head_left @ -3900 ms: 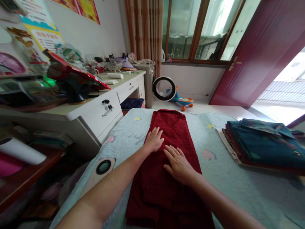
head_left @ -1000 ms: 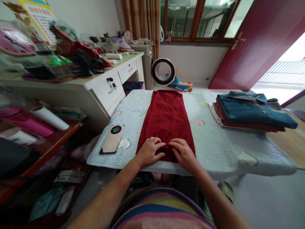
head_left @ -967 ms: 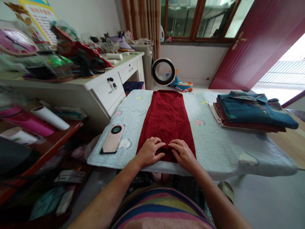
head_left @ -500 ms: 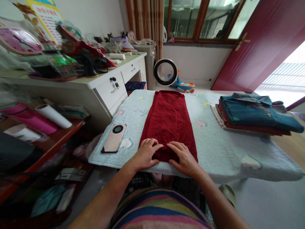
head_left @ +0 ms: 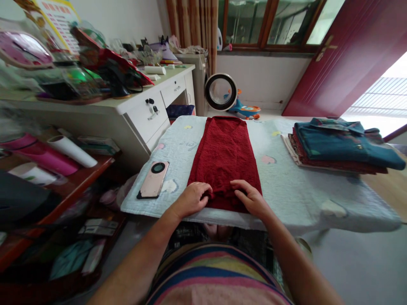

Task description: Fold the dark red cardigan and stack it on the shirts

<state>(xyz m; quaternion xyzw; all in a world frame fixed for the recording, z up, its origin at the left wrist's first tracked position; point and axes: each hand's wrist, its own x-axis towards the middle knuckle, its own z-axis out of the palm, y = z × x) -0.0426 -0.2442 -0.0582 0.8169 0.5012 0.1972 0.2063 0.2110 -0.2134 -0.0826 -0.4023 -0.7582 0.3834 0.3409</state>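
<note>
1. Both hands have drawn apart sideways along the near end of the red cloth, so the gap between them is wider than half a second ago; nearly four seconds ago they lay spread out farther up it.
2. Red cloth [head_left: 224,152] lies in a long panel on a pale blue quilted cover [head_left: 292,195], its far end near the cover's far edge and its near end close to the edge by the person.
3. Left hand [head_left: 192,199]: at the near left corner of the cloth, fingers curled over, thumb below them and apart from them as far as it shows. Whether cloth is pinched inside, I cannot tell.
4. Right hand [head_left: 251,198]: at the near right corner, fingers bent and thumb tucked beneath. Its hold on the cloth is likewise hidden.
5. Done so far, judging by the layers along the left side: the cloth has been folded lengthwise, and its far part lies fairly flat with a straight end.
6. Left undone, as I judge it: the near end, rumpled into a low ridge between the hands, is neither flat nor turned over, and no crosswise fold shows farther up.
7. Beside the cloth on the left lies a phone [head_left: 154,182], well apart from the stack of folded clothes [head_left: 346,146] to the right, which has a blue-green garment on top.
</note>
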